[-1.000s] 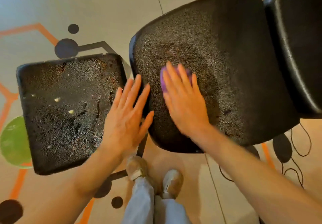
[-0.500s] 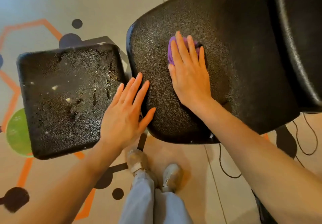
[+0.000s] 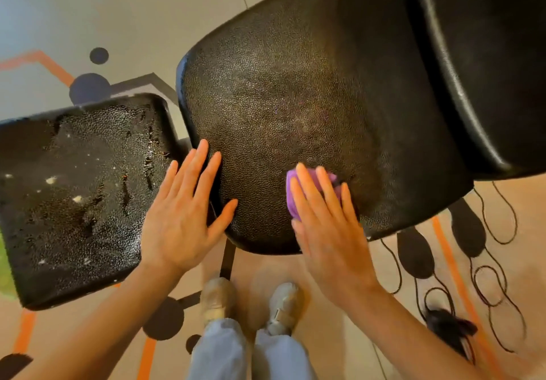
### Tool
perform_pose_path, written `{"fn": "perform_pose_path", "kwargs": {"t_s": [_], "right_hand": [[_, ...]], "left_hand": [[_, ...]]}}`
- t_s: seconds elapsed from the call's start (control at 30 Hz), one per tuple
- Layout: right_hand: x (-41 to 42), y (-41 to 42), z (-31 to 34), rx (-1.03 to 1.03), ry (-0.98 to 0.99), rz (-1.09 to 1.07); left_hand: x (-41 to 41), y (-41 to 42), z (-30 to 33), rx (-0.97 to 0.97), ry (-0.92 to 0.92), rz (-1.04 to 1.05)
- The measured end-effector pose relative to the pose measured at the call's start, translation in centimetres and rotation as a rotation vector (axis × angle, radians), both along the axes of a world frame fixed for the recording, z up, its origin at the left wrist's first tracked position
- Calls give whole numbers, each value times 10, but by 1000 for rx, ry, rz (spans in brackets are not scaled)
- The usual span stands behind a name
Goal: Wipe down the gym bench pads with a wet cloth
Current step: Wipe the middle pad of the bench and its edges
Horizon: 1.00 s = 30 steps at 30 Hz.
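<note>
A black textured middle bench pad fills the centre. My right hand lies flat on a purple cloth near the pad's near edge; the palm and fingers hide most of the cloth. My left hand rests flat with fingers spread across the gap between the middle pad and the worn left pad, which is cracked and flecked with pale spots. A third glossy black pad sits at the upper right.
The floor is patterned with orange lines and dark circles. My shoes stand just below the pads beside the bench's dark frame post. A dark cord tangle with a black object lies on the floor at the right.
My right hand has slid the cloth from the pad's upper middle back toward the near edge and to the right. My left hand has stayed put across the gap.
</note>
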State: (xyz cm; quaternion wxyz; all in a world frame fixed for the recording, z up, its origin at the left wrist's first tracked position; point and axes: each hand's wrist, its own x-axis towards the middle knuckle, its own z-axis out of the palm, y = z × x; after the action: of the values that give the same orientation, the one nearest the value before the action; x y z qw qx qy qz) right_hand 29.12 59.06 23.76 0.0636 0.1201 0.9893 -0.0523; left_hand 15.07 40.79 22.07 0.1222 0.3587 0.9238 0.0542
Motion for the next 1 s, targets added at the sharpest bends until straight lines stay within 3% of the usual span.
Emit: {"fn": "perform_pose_path", "kwargs": {"t_s": [0.1,0.27,0.43,0.53,0.63,0.7,0.8,0.87,0.9,1.0], "right_hand": [[20,10,-1,-26,-37,83],[-91,48,-9,2,49,-110],[28,-2,2,-21,-44,-128],[-8,34,-6,6,4,-83],[-70,70,-6,20,92,-282],[-57,49,-9,5,110,-404],[6,-3,-4,-3,-22,-249],[16,25,-3,44,-32,-114],[9,46,-1,64,-28,-184],[-19,66,2,26,70,-702]], "left_hand": [[-1,1,0,-7,8,3],[0,0,0,-9,19,-8],[1,-2,2,14,19,-10],[0,-3,2,27,23,-15],[1,-4,0,40,32,-17],[1,-4,-1,54,29,-24],[1,-7,-1,55,22,-30],[0,-7,0,55,26,-36],[0,-6,0,53,27,-45],[-2,-6,-2,40,37,-54]]}}
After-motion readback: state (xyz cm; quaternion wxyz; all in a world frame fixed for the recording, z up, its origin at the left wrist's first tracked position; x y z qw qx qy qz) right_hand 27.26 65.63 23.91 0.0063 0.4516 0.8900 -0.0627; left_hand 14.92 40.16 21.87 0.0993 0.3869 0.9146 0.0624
